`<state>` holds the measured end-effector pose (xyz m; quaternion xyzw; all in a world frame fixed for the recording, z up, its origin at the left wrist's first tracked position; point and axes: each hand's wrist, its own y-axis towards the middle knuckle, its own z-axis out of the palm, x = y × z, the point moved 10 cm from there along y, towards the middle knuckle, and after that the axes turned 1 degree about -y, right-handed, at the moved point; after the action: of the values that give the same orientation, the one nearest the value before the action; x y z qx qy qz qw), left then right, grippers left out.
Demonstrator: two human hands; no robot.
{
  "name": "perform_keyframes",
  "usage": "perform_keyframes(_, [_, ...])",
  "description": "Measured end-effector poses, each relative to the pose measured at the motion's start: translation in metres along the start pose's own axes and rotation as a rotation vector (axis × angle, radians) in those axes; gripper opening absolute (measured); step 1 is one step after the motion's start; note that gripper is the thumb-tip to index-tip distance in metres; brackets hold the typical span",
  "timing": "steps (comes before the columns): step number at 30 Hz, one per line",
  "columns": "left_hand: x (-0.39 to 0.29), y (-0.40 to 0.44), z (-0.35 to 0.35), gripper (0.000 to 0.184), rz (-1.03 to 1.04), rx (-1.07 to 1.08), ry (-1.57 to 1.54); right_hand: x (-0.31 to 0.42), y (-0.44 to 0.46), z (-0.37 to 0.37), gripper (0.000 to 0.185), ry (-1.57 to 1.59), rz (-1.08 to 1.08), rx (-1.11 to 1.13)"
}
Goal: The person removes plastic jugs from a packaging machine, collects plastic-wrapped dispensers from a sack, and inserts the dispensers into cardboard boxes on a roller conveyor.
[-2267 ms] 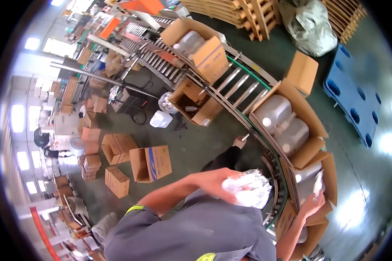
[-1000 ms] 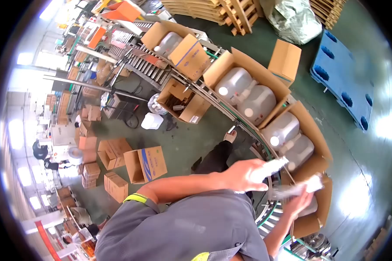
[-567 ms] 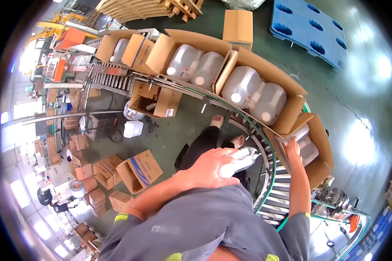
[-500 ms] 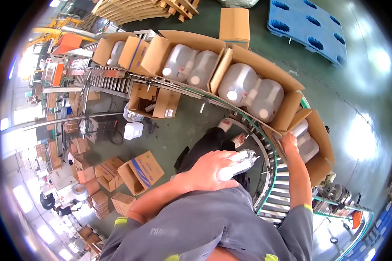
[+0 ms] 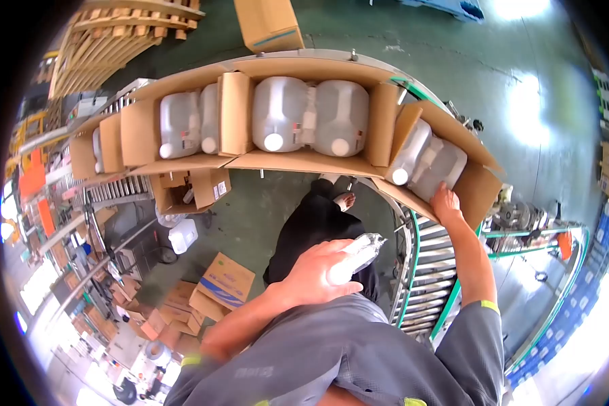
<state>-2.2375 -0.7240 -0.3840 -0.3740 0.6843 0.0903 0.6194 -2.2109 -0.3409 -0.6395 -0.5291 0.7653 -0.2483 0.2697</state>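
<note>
My left hand [image 5: 318, 271], in front of my waist, is closed around a white packet in crumpled clear plastic [image 5: 358, 257]; what is inside it I cannot make out. On the right, my right hand [image 5: 445, 204] is closed over the near wall of an open cardboard box [image 5: 482, 196], a finger against a jug. Two translucent plastic jugs with white caps lie in this box, the nearer jug [image 5: 441, 169] by my fingers. To its left, another open box [image 5: 382, 125] holds two more such jugs [image 5: 277, 115].
The boxes form a row on a curved roller conveyor [image 5: 430, 271] with green edges. Further left stands another box with jugs [image 5: 179, 122]. Cardboard boxes [image 5: 223, 281] and a white container [image 5: 183, 237] are on the floor. A wooden pallet [image 5: 115, 40] lies beyond the conveyor.
The view has turned, and the boxes appear further left and squarer to me. My right hand has moved from the box's flap to its near wall by the jug. My left hand keeps the packet.
</note>
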Motion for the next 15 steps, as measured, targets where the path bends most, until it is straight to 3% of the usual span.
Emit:
perform_keyframes(2, [0.007,0.006,0.005,0.066,-0.009,0.049,0.012,0.006,0.001,-0.005,0.045,0.072,-0.059,-0.033])
perform_keyframes(5, [0.027,0.017,0.018,0.068,-0.092,0.110,-0.095,0.004,-0.002,-0.016,0.051,0.204,0.065,-0.058])
perform_keyframes(7, [0.022,0.022,0.028,0.064,-0.095,0.120,-0.112,-0.017,-0.008,-0.004,0.056,0.382,0.371,-0.077])
perform_keyframes(9, [0.001,0.032,0.043,0.057,-0.033,0.169,-0.162,-0.028,-0.003,0.035,0.056,0.822,0.532,0.218])
perform_keyframes(11, [0.009,0.029,0.075,0.052,-0.155,0.302,-0.234,-0.036,-0.013,0.040,0.044,1.390,0.610,0.112])
perform_keyframes(12, [0.005,0.028,0.088,0.048,-0.112,0.332,-0.190,-0.046,-0.015,0.029,0.036,1.295,0.480,0.068])
perform_keyframes(14, [0.010,0.012,0.123,0.048,-0.131,0.446,-0.168,-0.060,-0.081,-0.020,0.027,1.436,0.355,-0.278])
perform_keyframes(15, [0.012,0.003,0.141,0.048,-0.170,0.513,-0.159,-0.063,-0.152,-0.055,0.026,1.646,0.346,-0.621])
